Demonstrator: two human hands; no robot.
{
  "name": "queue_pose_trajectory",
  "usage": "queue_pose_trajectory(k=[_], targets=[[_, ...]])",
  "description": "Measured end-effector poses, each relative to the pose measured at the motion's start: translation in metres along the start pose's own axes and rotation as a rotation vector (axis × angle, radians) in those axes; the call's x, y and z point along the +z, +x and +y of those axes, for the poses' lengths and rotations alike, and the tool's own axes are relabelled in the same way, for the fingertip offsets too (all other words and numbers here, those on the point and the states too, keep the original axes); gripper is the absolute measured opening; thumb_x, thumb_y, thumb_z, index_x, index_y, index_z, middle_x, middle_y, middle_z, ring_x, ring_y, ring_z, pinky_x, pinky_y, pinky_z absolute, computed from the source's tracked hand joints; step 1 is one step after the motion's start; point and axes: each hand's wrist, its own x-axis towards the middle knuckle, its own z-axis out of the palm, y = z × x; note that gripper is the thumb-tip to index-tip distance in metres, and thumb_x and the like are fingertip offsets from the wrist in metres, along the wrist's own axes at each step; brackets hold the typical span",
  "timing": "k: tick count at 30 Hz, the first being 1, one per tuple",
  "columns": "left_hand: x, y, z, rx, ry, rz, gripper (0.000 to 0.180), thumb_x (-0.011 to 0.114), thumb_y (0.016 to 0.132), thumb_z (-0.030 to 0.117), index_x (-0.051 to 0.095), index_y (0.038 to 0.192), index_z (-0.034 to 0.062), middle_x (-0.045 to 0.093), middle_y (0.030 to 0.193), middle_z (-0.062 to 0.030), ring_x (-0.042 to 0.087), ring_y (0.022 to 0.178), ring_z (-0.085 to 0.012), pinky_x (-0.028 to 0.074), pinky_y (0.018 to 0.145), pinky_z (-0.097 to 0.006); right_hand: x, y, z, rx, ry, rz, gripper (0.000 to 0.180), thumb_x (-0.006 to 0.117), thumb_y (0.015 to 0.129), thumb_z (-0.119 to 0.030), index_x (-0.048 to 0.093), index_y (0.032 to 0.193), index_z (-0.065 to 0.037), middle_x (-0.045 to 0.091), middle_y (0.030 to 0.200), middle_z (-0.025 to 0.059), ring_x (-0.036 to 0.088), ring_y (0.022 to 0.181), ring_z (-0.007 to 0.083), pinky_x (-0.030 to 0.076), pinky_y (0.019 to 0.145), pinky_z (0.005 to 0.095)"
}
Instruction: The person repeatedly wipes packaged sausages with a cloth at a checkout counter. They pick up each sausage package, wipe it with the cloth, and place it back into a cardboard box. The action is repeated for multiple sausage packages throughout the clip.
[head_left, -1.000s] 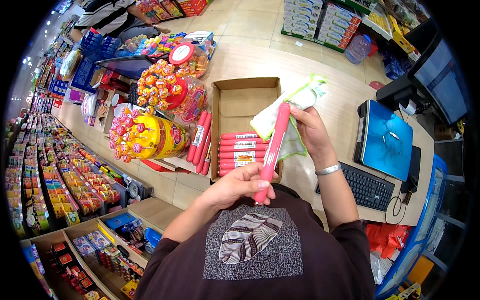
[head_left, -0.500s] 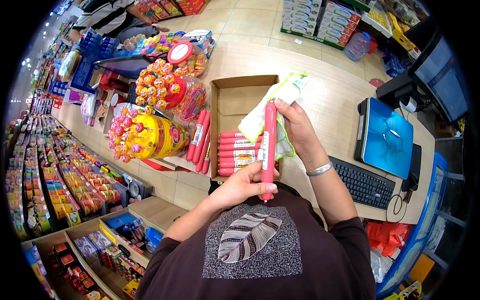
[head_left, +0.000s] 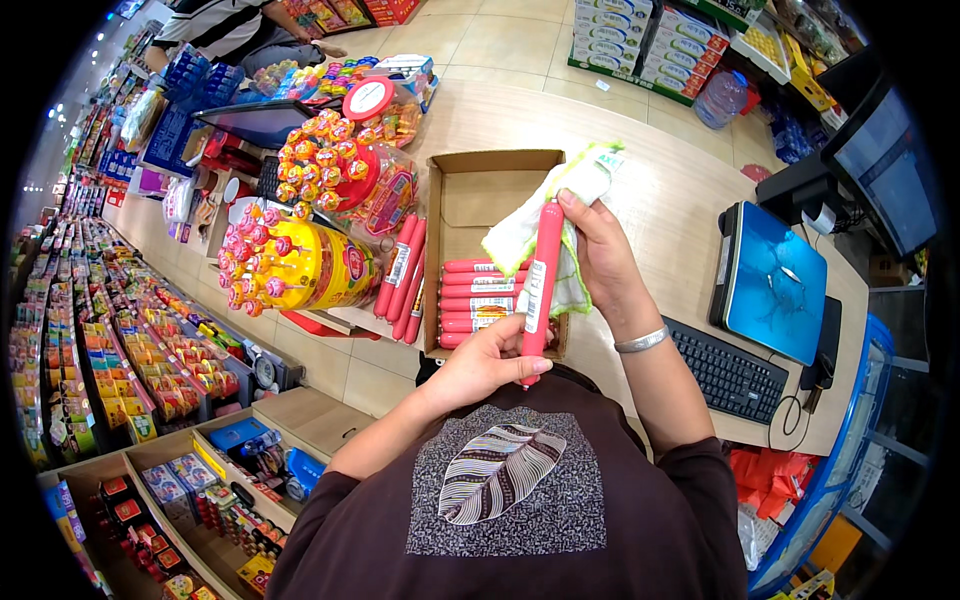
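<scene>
the red sausage stick (head_left: pixel 541 272) stands near upright, long axis running away from the person. left hand (head_left: pixel 487 362) grips its lower end. right hand (head_left: pixel 598 250) grasps a white-green cloth (head_left: pixel 560 215) against its upper part, above the cardboard box (head_left: pixel 478 195).

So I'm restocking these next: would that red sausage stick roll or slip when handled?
The sausage looks round and glossy, so probably rolls and slips. It stays straight held at its ends by the left hand and right hand, so likely stiff.

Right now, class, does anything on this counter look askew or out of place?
Mildly. Four red sausages lie loose beside the box, lengthwise, while those inside are stacked crosswise. The left hand holds another sausage upright, against a cloth in the right hand. No spill or damage shows.
</scene>
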Motion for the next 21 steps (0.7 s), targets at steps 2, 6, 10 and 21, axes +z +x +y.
queue_pose_trajectory(k=[2,6,10,21], targets=[[-0.002,0.000,-0.001,0.010,0.022,0.010,0.040,0.068,0.086,0.010,0.050,0.120,0.0007,0.059,0.082,-0.0009,0.056,0.072,-0.0080,0.047,0.066,-0.023,0.000,0.002,0.001,0.000,-0.001,0.022,0.030,0.060,0.091,-0.016,0.050,0.116,-0.003,0.058,0.106,0.0045,0.056,0.098,0.0135,0.045,0.090,0.0303],[-0.006,0.001,-0.005,0.029,0.001,0.030,0.038,0.068,0.086,0.010,0.052,0.118,0.0009,0.059,0.082,-0.0010,0.056,0.072,-0.0075,0.047,0.064,-0.023,0.001,0.005,0.000,0.007,-0.014,0.051,0.030,0.061,0.090,-0.014,0.050,0.116,-0.002,0.059,0.106,0.0054,0.057,0.096,0.0138,0.046,0.088,0.0297],[-0.009,0.000,-0.006,0.067,0.117,0.082,0.034,0.068,0.087,0.015,0.053,0.114,0.0024,0.056,0.079,0.0022,0.052,0.068,-0.0048,0.044,0.061,-0.022,-0.010,0.011,0.000,-0.139,-0.195,0.073,0.030,0.062,0.090,-0.014,0.051,0.116,-0.003,0.060,0.105,0.0057,0.059,0.093,0.0132,0.048,0.084,0.0288],[-0.037,-0.011,-0.015,0.151,0.221,0.290,0.040,0.063,0.090,0.014,0.050,0.125,-0.0001,0.055,0.091,0.0035,0.050,0.077,-0.0031,0.043,0.067,-0.020,-0.080,0.022,-0.012,-0.335,-0.488,0.389,0.040,0.064,0.086,-0.012,0.047,0.119,0.001,0.060,0.108,0.0103,0.059,0.094,0.0183,0.048,0.083,0.0314]])
